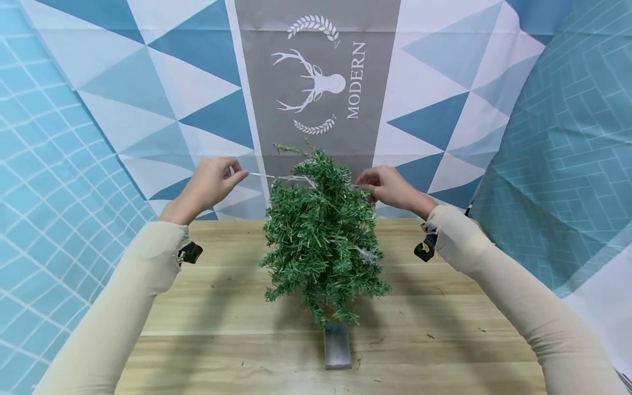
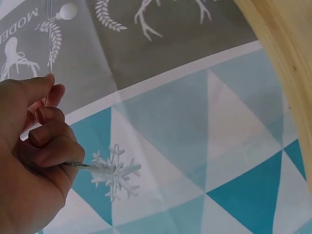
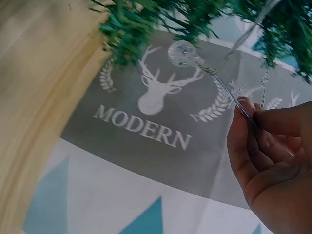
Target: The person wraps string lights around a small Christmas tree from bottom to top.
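Observation:
A small artificial Christmas tree (image 1: 321, 236) stands upright in the middle of the head view. Left of its top, my left hand (image 1: 211, 181) pinches a string of lights (image 1: 261, 175) that runs taut toward the branches. In the left wrist view a snowflake light (image 2: 116, 171) pokes out from the curled fingers, and a white ball light (image 2: 68, 11) hangs farther along the wire. My right hand (image 1: 387, 185), at the tree's right side, pinches the wire (image 3: 229, 92) between thumb and forefinger. A clear round light (image 3: 183, 53) is just beyond it. Another snowflake light (image 1: 366, 255) sits among the lower right branches.
The tree's grey base (image 1: 338, 348) rests on the wooden table (image 1: 222, 318), where small green bits lie scattered. A patterned cloth (image 1: 316, 66) hangs close behind the tree, with blue tiled cloths (image 1: 49, 164) at the sides.

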Demonstrator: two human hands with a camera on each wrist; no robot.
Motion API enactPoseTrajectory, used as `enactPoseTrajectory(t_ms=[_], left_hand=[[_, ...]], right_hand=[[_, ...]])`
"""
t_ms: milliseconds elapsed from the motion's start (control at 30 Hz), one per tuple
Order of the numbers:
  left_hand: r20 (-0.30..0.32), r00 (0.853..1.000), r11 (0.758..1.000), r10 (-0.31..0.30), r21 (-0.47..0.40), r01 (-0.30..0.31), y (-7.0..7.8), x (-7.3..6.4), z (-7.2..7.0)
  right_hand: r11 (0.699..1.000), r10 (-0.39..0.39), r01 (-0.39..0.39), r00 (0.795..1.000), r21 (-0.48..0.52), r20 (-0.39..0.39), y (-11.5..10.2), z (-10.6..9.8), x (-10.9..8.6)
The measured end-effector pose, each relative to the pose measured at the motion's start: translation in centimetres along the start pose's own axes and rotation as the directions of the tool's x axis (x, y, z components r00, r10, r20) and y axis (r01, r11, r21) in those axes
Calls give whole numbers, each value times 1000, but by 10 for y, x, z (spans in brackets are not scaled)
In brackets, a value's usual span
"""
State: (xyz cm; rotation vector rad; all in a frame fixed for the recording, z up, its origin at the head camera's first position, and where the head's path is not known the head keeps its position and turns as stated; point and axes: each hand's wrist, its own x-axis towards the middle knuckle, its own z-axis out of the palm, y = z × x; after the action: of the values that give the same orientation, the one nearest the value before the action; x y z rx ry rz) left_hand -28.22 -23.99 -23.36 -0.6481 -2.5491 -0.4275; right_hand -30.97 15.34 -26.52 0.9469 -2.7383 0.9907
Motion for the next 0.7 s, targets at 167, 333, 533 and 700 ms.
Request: enactPoseTrajectory(t_ms=[167, 333, 533, 700], left_hand=[[-6, 999, 999, -38, 0, 38, -7, -12, 4], [-19, 997, 997, -71, 22, 72, -14, -25, 3], [-38, 993, 993, -116, 5, 116, -21, -44, 2], [-67, 985, 985, -161, -69, 157, -23, -58, 1]], right_hand=[[999, 3, -2, 1000, -45, 16, 5, 10, -3], [992, 55, -61, 997, 110, 58, 9, 15, -5], [862, 115, -219, 963, 458, 243, 19, 22, -12], [736, 178, -324, 940, 594, 292, 24, 31, -22]])
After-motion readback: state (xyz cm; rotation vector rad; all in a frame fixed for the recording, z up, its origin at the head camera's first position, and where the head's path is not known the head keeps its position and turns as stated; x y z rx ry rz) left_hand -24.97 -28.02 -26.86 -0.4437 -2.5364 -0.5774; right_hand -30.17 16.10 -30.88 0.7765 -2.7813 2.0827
